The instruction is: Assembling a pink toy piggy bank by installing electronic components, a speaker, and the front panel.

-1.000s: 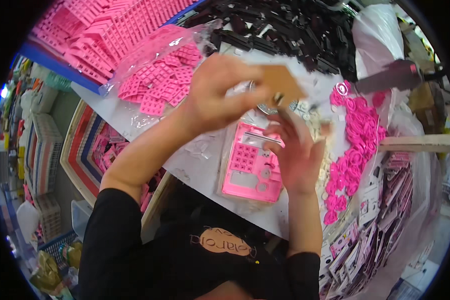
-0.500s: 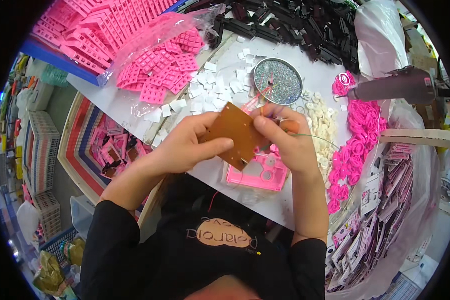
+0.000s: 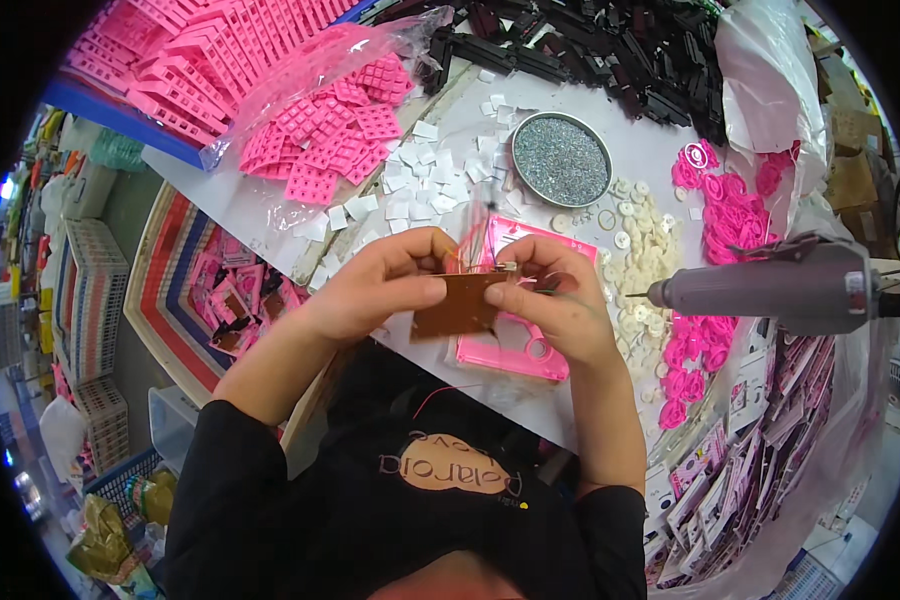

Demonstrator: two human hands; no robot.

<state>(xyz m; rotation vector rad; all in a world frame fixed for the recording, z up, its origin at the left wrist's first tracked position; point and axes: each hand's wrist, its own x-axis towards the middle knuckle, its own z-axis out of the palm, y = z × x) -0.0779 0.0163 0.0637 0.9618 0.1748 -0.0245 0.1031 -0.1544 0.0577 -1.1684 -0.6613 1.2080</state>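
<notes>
A brown circuit board (image 3: 455,315) is held up in front of me between my two hands, its plain face tilted toward me. My left hand (image 3: 365,290) pinches its left upper edge with thumb and fingers. At its right upper edge my right hand (image 3: 570,310) grips it the same way. Thin red wires (image 3: 467,248) rise from behind the board, and the parts on its far side are mostly hidden. Just beyond and below my hands, a pink plastic housing (image 3: 505,362) lies on the white table, partly covered by the board and my right hand.
A round tin of small screws (image 3: 562,160) stands beyond my hands. White squares (image 3: 425,180), cream discs (image 3: 635,230) and pink rings (image 3: 735,225) lie around it. A grey power screwdriver (image 3: 770,285) juts in from the right. Pink keypads (image 3: 320,130) and black parts (image 3: 610,55) are heaped behind.
The board has tipped from showing its broad face to a steeper angle, with its upper edge level. My right hand has shifted its hold. The screwdriver has swung nearer to me.
</notes>
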